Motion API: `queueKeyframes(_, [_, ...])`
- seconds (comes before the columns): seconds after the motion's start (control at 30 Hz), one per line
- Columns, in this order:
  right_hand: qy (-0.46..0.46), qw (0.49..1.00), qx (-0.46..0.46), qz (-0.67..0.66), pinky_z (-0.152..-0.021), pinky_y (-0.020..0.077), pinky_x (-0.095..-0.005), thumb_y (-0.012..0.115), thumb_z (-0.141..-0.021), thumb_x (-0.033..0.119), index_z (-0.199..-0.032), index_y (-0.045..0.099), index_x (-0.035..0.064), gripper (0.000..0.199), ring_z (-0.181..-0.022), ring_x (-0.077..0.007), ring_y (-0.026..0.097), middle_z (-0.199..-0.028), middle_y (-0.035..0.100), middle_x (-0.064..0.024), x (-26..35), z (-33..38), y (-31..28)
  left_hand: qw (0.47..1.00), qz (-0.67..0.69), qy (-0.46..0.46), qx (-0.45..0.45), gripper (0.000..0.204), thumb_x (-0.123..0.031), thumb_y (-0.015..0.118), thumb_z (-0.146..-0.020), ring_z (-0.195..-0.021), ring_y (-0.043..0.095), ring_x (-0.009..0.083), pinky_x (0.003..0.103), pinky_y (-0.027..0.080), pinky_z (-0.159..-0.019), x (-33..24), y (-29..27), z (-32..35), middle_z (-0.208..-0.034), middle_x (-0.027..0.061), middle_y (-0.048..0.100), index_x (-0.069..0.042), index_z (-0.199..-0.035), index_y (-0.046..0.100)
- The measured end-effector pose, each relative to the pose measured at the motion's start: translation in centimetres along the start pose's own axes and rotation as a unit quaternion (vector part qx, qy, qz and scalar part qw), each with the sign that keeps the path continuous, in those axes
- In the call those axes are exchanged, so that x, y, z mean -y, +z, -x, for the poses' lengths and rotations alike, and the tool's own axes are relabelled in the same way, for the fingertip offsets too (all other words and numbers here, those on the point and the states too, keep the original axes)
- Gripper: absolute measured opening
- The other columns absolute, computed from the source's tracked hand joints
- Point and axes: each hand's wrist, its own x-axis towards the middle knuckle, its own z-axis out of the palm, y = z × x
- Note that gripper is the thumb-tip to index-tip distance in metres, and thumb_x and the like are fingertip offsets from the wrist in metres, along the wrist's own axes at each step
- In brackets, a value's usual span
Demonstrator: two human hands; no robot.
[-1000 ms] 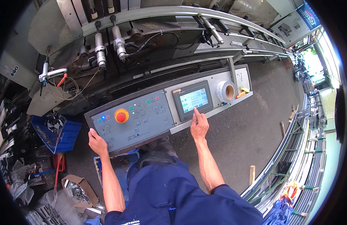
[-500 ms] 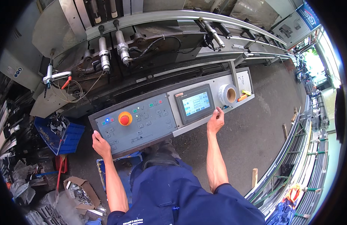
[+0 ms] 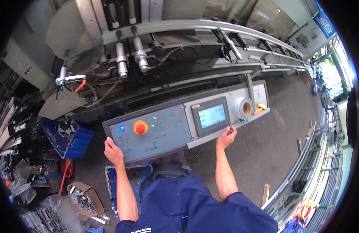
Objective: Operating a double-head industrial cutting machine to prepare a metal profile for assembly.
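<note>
- My left hand [image 3: 114, 152] rests on the lower left corner of the grey control panel [image 3: 164, 130], fingers curled over its near edge, gripping the panel rim.
- My right hand [image 3: 226, 138] sits at the panel's near edge just below the touch screen [image 3: 211, 116], fingers loosely curled; I cannot tell whether it grips the edge or only touches it.
- The hands are well apart, one at each end of the panel's button section and screen section.
- The control panel lies tilted across the middle of the view, in front of the long grey machine [image 3: 179, 50].
- A red round stop button [image 3: 140, 127] on a yellow ring sits near the panel's left part; a blue light [image 3: 121, 127] glows beside it.
- A roll of tape [image 3: 244, 108] stands right of the screen, with a yellow item [image 3: 262, 105] and an orange item [image 3: 257, 111] just beside it.
- A blue crate [image 3: 76, 139] of metal parts stands on the floor to the left.
</note>
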Motion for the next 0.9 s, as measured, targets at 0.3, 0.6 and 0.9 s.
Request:
queueKeyframes(0.3, [-0.040,0.999,0.009,0.033,-0.095,0.0603,-0.0475,0.070,-0.117,0.021,-0.133,0.072,-0.0033,0.030,-0.108,-0.0357,0.077,-0.119,0.078,-0.0210,0.4,0.0,-1.7,1.000,-0.002,-0.025,-0.005,0.051,-0.048,0.053,-0.124,-0.105,0.078,0.0565,0.064,0.059,-0.087,-0.7,-0.7,0.5,-0.109,0.0287,0.083,-0.005,-0.122,0.081])
queueKeyframes(0.6, [-0.040,0.997,0.027,0.062,-0.096,0.0594,-0.0489,0.073,-0.114,0.020,-0.133,0.073,-0.0013,0.029,-0.108,-0.0352,0.077,-0.121,0.080,-0.0186,0.5,0.2,-2.2,0.999,0.006,-0.049,0.008,0.054,-0.051,0.052,-0.123,-0.115,0.079,0.0511,0.061,0.061,-0.098,-0.7,-1.5,0.0,-0.122,0.0241,0.085,-0.006,-0.128,0.082])
queueKeyframes(0.9, [-0.098,0.991,0.056,0.070,-0.096,0.0582,-0.0495,0.072,-0.113,0.020,-0.138,0.074,-0.0020,0.034,-0.106,-0.0351,0.074,-0.119,0.076,-0.0190,0.3,0.6,-3.0,0.998,0.049,-0.024,-0.011,0.061,-0.055,0.051,-0.124,-0.109,0.078,0.0561,0.061,0.059,-0.093,0.1,-1.6,0.2,-0.111,0.0296,0.084,-0.002,-0.121,0.080])
